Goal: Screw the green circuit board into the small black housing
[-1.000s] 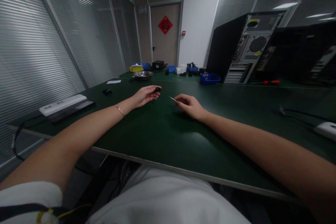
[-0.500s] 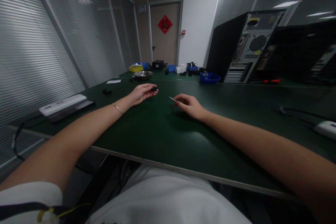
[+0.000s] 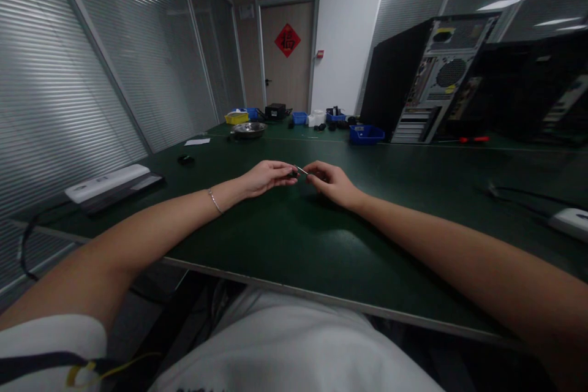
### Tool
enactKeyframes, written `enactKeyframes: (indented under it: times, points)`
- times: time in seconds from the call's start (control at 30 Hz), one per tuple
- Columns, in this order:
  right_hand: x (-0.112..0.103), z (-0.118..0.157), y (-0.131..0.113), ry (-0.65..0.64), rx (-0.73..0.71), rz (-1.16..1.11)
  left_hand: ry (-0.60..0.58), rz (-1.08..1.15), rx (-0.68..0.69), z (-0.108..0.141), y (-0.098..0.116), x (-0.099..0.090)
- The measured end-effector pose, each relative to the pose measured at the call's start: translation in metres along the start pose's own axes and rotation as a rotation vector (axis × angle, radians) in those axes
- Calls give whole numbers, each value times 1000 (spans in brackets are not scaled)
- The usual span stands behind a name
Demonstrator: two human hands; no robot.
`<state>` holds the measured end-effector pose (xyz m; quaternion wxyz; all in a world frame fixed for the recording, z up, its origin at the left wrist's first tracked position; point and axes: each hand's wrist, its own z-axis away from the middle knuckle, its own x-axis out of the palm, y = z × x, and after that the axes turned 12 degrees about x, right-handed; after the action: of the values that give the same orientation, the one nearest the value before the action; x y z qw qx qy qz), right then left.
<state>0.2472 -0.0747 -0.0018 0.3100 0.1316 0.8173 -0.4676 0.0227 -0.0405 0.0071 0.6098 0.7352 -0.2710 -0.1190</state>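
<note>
Over the middle of the green table (image 3: 257, 239), my left hand (image 3: 271, 177) is closed on a small black part (image 3: 293, 174), mostly covered by the fingers. Just to its right, my right hand (image 3: 331, 182) pinches a thin metal rod-like tool (image 3: 302, 170); its handle, if any, is hidden in the palm. The tool's tip points left and meets or nearly meets the black part; I cannot tell if they touch.
A white power strip (image 3: 108, 184) and a small black object (image 3: 186, 160) lie at left. Farther back are a metal dish (image 3: 248, 130), a yellow bin (image 3: 236, 118), a blue bin (image 3: 366, 135) and a computer case (image 3: 399, 73). Another white strip (image 3: 572, 222) sits at right.
My left hand has moved right with the black part, up to the tip of the metal tool. My right hand has stayed nearly in place.
</note>
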Motion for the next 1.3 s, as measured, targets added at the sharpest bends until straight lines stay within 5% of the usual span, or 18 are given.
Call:
enactKeyframes:
  times: [0.37, 1.07, 1.2, 1.3]
  points:
    - [8, -7, 5, 20, -24, 76, -43, 14, -78, 8, -7, 20]
    - [11, -3, 1, 60, -8, 153, -19, -17, 9, 9, -11, 20]
    - [10, -2, -1, 79, -11, 161, 57, -78, 106, 1, -10, 16]
    - [8, -1, -2, 81, -16, 163, 223, -132, 226, -13, 1, -6]
